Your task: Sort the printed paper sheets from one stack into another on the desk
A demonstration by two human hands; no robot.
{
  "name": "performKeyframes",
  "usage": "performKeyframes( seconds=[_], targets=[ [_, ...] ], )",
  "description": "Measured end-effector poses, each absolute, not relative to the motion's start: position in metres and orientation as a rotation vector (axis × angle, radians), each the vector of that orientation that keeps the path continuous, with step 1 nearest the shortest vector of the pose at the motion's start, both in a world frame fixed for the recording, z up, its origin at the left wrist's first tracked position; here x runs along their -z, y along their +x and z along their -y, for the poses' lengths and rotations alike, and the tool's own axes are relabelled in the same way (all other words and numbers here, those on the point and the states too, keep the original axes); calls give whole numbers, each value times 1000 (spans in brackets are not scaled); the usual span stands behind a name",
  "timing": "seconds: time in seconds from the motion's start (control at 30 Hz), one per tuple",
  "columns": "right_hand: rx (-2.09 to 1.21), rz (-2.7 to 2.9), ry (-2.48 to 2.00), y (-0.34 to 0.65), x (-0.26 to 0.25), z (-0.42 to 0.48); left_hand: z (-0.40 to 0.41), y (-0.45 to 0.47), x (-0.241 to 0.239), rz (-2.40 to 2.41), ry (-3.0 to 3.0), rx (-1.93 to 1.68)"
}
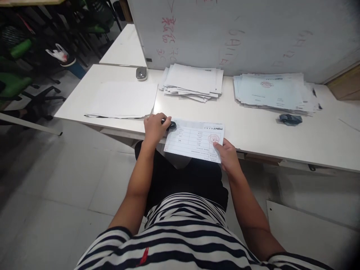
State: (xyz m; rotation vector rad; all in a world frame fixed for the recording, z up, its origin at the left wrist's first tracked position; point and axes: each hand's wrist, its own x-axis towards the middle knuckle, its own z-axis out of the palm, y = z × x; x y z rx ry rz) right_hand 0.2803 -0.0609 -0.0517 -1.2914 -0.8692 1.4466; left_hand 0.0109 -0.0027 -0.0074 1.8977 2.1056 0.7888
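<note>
A printed form with a red round stamp mark [194, 139] lies at the near edge of the white table [253, 127], partly overhanging it. My right hand [226, 154] pinches the form's near right corner. My left hand [154, 126] is closed round a small black stamp [171, 125] that rests on the table at the form's top left corner.
A stack of white sheets [123, 99] lies at the left, a messy pile of papers [194, 81] in the middle back, a pile of bluish forms [274, 92] at the right. A grey device [141, 73] and a dark blue stamp pad [290, 119] sit on the table. Office chairs [19, 75] stand at the left.
</note>
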Motion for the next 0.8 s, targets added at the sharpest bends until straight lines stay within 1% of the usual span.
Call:
performKeyframes(
  seconds=[0.1, 0.23, 0.63, 0.8],
  targets=[
    [-1432, 892, -1312, 281, 52, 60, 2, 13, -1, -2118, 1924, -588],
    [-1428, 883, -1351, 280, 52, 58, 2, 15, -4, -2081, 2007, -502],
    [-1444, 880, -1323, 279, 53, 60, 2, 9, 10, -2232, 2000, -650],
    [-1407, 994, -1387, 288, 53, 60, 3, 10, 14, -2269, 1999, -716]
  ],
)
